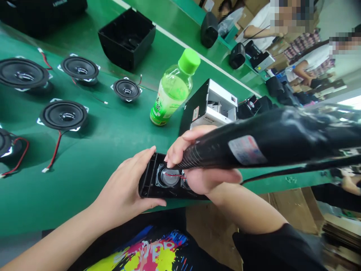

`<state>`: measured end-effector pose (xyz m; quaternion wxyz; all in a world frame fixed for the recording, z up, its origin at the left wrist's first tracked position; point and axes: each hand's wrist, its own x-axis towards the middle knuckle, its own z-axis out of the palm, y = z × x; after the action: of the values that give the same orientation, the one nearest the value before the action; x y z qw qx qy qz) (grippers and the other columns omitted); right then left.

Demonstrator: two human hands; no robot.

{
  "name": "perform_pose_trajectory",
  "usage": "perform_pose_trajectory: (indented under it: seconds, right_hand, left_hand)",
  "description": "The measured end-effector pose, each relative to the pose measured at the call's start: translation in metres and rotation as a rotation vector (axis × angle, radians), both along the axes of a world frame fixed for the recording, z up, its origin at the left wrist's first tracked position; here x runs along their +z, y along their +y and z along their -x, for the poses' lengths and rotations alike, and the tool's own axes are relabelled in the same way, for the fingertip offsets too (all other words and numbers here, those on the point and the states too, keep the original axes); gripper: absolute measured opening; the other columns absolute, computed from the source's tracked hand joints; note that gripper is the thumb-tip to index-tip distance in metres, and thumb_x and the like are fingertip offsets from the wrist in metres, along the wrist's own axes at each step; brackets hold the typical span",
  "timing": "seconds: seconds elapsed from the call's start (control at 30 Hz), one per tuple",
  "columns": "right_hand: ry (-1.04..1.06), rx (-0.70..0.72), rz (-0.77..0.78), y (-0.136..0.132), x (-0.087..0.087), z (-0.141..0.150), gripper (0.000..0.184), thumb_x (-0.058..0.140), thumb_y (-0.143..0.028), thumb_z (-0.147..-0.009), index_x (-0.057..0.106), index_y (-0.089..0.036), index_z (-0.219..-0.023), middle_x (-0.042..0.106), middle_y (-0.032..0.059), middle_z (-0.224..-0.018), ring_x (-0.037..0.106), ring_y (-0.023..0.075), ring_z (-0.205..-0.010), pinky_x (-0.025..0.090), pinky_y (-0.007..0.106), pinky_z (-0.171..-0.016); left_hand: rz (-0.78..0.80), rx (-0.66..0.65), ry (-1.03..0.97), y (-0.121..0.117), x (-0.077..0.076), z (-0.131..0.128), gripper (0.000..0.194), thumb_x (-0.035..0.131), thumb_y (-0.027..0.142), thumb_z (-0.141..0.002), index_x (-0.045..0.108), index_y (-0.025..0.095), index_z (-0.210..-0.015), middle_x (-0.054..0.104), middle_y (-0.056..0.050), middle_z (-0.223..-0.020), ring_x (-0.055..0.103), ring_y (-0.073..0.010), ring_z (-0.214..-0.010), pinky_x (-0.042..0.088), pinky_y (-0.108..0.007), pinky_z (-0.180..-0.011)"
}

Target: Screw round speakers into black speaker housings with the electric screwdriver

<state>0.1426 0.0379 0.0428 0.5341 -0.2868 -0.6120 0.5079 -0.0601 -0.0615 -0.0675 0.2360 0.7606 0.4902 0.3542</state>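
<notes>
On the counter's (118,131) near edge: black housing (147,177).
My left grip (128,180): holding the housing's end, thumb and fingers straddling it.
My right grip (207,181): wrapped round a black tool (214,150).
Red wire (175,175): might get nicked if the hidden tip slips.

At the edge of the green bench (109,145), the left hand (124,182) has in its grip one end of a long black plastic housing (147,177) with a round grey speaker driver (169,177) inside. The right hand (210,180) wraps a thick black cylindrical tool (213,150) above it, and a green-capped clear plastic bottle (172,92) stands beyond, right of several round black speakers (66,116)
</notes>
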Motion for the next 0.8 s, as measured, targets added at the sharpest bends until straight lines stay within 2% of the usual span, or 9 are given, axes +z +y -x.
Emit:
perform_pose_trajectory:
  seconds: [0.07,0.13,0.2,0.27,0.37,0.47,0.53,0.67,0.8]
  right_hand:
    - [0.103,-0.03,0.055,-0.001,0.024,-0.007,0.079,0.085,-0.11,-0.095,0.09,-0.038,-0.127,0.08,-0.0058,-0.072,0.07,0.0212,-0.05,0.064,0.037,-0.053]
    - [0.15,-0.078,0.06,-0.001,0.057,-0.025,0.071,0.09,-0.102,-0.099,0.097,-0.037,-0.125,0.079,-0.0061,-0.067,0.067,0.0209,-0.046,0.062,0.037,-0.049]
    - [0.112,-0.15,-0.051,0.002,0.089,-0.05,0.056,0.096,-0.092,-0.102,0.102,-0.038,-0.12,0.077,-0.0055,-0.065,0.067,0.0212,-0.046,0.065,0.04,-0.051]
    - [0.063,-0.257,-0.201,0.011,0.107,-0.073,0.051,0.104,-0.089,-0.096,0.102,-0.04,-0.109,0.076,-0.0051,-0.064,0.066,0.0217,-0.047,0.063,0.04,-0.049]
    - [0.008,-0.374,-0.268,0.03,0.104,-0.087,0.063,0.102,-0.101,-0.086,0.091,-0.04,-0.093,0.075,-0.0049,-0.062,0.068,0.022,-0.049,0.061,0.04,-0.05]
    - [0.009,-0.44,-0.223,0.047,0.085,-0.077,0.081,0.08,-0.12,-0.088,0.079,-0.039,-0.094,0.068,-0.0073,-0.058,0.062,0.0186,-0.045,0.053,0.036,-0.046]
    - [0.012,-0.474,-0.187,0.051,0.076,-0.069,0.089,0.073,-0.126,-0.084,0.076,-0.038,-0.098,0.064,-0.0084,-0.057,0.057,0.0181,-0.042,0.048,0.036,-0.043]
    - [0.057,-0.506,-0.115,0.051,0.074,-0.065,0.094,0.08,-0.126,-0.077,0.082,-0.036,-0.103,0.062,-0.0086,-0.055,0.056,0.0188,-0.041,0.045,0.035,-0.042]
    - [0.116,-0.447,-0.01,0.036,0.077,-0.074,0.085,0.094,-0.115,-0.078,0.091,-0.034,-0.103,0.065,-0.0076,-0.055,0.055,0.0173,-0.04,0.041,0.033,-0.038]
  left_hand:
    - [-0.007,0.012,0.028,-0.001,-0.003,0.0,0.155,0.106,0.086,-0.094,0.012,0.041,-0.21,0.068,-0.023,-0.194,0.079,-0.0512,-0.168,0.073,-0.066,-0.132]
    - [-0.005,0.034,0.049,-0.003,-0.007,0.0,0.158,0.109,0.084,-0.091,0.014,0.04,-0.21,0.07,-0.022,-0.192,0.08,-0.052,-0.166,0.075,-0.066,-0.13]
    - [-0.003,0.061,0.054,-0.004,-0.011,0.001,0.156,0.109,0.084,-0.09,0.018,0.04,-0.21,0.072,-0.021,-0.191,0.08,-0.0528,-0.165,0.076,-0.067,-0.128]
    - [-0.011,0.068,0.054,-0.004,-0.014,0.003,0.153,0.108,0.083,-0.091,0.021,0.04,-0.21,0.071,-0.02,-0.192,0.081,-0.0538,-0.165,0.077,-0.068,-0.126]
    - [-0.004,0.055,0.063,-0.005,-0.016,0.005,0.149,0.103,0.084,-0.095,0.019,0.04,-0.211,0.071,-0.02,-0.193,0.082,-0.0548,-0.163,0.078,-0.07,-0.123]
    - [0.045,0.076,0.047,-0.007,-0.019,0.007,0.14,0.094,0.089,-0.101,0.021,0.041,-0.211,0.067,-0.019,-0.197,0.079,-0.0547,-0.168,0.076,-0.073,-0.127]
    - [0.077,0.084,0.034,-0.009,-0.02,0.008,0.135,0.089,0.092,-0.104,0.022,0.042,-0.21,0.065,-0.017,-0.199,0.076,-0.0539,-0.172,0.074,-0.074,-0.131]
    - [0.066,0.079,0.048,-0.009,-0.014,0.009,0.129,0.08,0.096,-0.108,0.022,0.043,-0.21,0.066,-0.019,-0.197,0.078,-0.0554,-0.169,0.076,-0.078,-0.127]
    - [0.026,0.041,0.084,-0.004,-0.008,0.009,0.138,0.09,0.092,-0.105,0.017,0.041,-0.211,0.07,-0.021,-0.193,0.081,-0.0549,-0.164,0.077,-0.073,-0.124]
